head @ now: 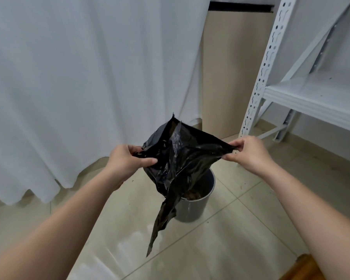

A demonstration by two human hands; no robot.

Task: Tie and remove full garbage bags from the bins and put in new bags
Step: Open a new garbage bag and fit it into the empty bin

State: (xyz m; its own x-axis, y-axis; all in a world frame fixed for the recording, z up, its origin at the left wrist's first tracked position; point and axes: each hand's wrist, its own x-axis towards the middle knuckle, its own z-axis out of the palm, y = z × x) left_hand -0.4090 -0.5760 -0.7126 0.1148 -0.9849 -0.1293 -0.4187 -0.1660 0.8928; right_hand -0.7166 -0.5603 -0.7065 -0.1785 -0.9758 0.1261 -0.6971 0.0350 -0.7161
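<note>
Bag (176, 158) pinched open by both hands above bin (196, 207)

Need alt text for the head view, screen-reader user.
Two bare hands, left hand and right hand, pull open the mouth of an empty black garbage bag above a small grey bin on a tiled floor. White curtain left, white metal shelving right.

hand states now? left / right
Left hand: closed, pinching the left edge of the black bag mouth.
Right hand: closed, pinching the bag's right edge, stretching it open above the bin.
</note>
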